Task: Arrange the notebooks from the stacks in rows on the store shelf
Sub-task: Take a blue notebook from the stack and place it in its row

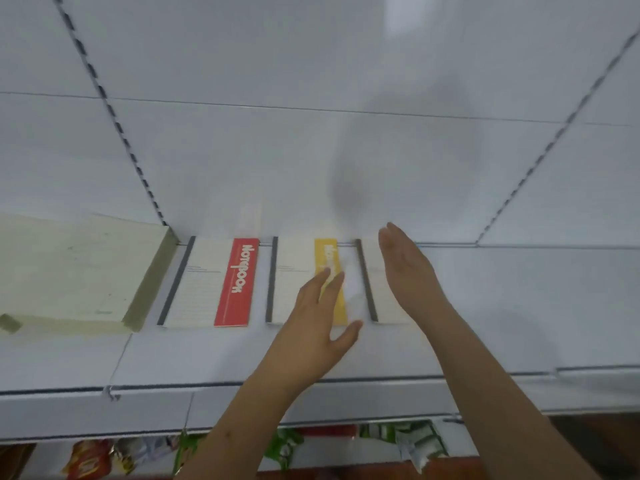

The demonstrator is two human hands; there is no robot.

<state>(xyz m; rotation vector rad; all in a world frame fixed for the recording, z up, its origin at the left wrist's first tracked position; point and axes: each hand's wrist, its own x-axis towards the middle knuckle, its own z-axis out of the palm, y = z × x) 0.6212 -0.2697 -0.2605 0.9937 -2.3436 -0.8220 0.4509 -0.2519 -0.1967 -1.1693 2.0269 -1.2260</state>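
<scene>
Lying in a row mid-frame on the shelf (519, 306): red notebook (221, 282), yellow notebook (298, 271), third notebook (377, 289). Left hand (320, 317) and right hand (405, 268), fingers straight, flank the third, holding nothing.

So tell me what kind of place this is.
Most likely a shop. The white metal shelf has slotted uprights typical of store racking, notebooks are laid in a row along it, and bright packaged goods sit on the level below.

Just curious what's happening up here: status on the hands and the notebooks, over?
Left hand open over yellow notebook. Right hand open, on edge at third notebook. Red notebook placed. Nothing blocking the shelf.
</scene>
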